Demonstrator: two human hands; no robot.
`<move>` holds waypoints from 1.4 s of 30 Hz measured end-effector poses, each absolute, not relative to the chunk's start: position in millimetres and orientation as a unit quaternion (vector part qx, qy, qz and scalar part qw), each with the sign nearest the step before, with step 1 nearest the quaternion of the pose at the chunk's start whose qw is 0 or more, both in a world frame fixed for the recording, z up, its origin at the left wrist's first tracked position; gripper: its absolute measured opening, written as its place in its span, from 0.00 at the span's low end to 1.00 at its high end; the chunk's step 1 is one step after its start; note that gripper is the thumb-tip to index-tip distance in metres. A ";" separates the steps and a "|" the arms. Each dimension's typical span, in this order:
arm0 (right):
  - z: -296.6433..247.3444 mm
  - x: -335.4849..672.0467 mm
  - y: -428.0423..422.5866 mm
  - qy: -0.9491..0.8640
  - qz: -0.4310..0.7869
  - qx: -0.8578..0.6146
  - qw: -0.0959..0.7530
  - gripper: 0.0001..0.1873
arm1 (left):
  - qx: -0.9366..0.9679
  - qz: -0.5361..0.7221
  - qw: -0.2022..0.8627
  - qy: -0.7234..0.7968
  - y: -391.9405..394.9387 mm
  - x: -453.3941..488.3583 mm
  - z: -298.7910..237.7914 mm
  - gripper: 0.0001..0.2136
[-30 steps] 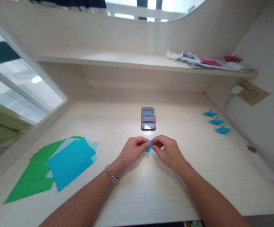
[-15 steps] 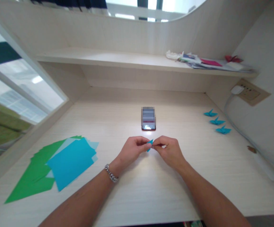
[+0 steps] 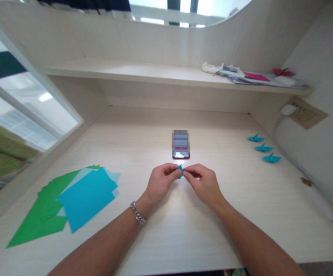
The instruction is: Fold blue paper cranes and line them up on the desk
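My left hand (image 3: pixel 161 182) and my right hand (image 3: pixel 202 183) meet over the middle of the desk (image 3: pixel 166 226). Both pinch a small folded piece of blue paper (image 3: pixel 180 171) between their fingertips, just above the desk top. Only a small tip of the paper shows between the fingers. A metal bracelet (image 3: pixel 138 217) sits on my left wrist. A phone (image 3: pixel 180 145) lies flat just beyond the hands.
A fan of green and blue paper sheets (image 3: pixel 68 199) lies at the left. Three small blue folded paper figures (image 3: pixel 264 148) stand in a row at the right. A shelf (image 3: pixel 160 74) above holds papers (image 3: pixel 252 76). A wall socket (image 3: pixel 301 111) and cable sit at the right.
Both hands have shifted slightly away from me, toward the phone. The blue paper has been worked smaller between the fingertips, with less of it showing.
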State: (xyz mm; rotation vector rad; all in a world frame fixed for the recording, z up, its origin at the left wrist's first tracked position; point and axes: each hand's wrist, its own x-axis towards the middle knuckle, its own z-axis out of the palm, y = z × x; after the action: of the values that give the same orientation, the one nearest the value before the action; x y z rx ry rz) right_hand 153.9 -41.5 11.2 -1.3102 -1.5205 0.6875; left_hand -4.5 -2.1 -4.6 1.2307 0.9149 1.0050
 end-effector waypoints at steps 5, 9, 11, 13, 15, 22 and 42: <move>8.5 153.3 -40.4 -0.592 0.310 -0.564 0.485 0.06 | 0.546 0.445 0.585 0.401 -3.2 -3.1 -2.2 0.07; 8.8 153.0 -39.6 -0.559 0.370 -0.563 0.484 0.06 | 0.549 0.450 0.578 0.402 -4.7 -1.6 -0.1 0.07; 9.3 152.7 -39.5 -0.553 0.378 -0.562 0.485 0.06 | 0.551 0.449 0.577 0.403 -4.9 -1.4 0.5 0.07; 9.8 152.8 -39.6 -0.556 0.374 -0.563 0.483 0.06 | 0.553 0.443 0.579 0.403 -4.5 -1.7 0.0 0.07; 10.4 153.4 -39.7 -0.563 0.367 -0.562 0.482 0.06 | 0.556 0.434 0.586 0.399 -3.9 -2.2 -1.3 0.07; 10.2 155.0 -40.0 -0.597 0.330 -0.564 0.465 0.04 | 0.574 0.417 0.583 0.397 -4.9 -2.0 -1.5 0.06; 4.5 150.3 -39.0 -0.585 0.360 -0.562 0.461 0.10 | 0.577 0.424 0.587 0.378 -5.8 0.8 0.3 0.08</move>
State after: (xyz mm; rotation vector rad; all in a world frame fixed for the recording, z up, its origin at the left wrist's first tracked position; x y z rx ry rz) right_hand 150.3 -39.0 4.5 -1.3817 -1.4396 0.8868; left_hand 0.8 -5.8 0.3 1.3447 0.8808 0.9890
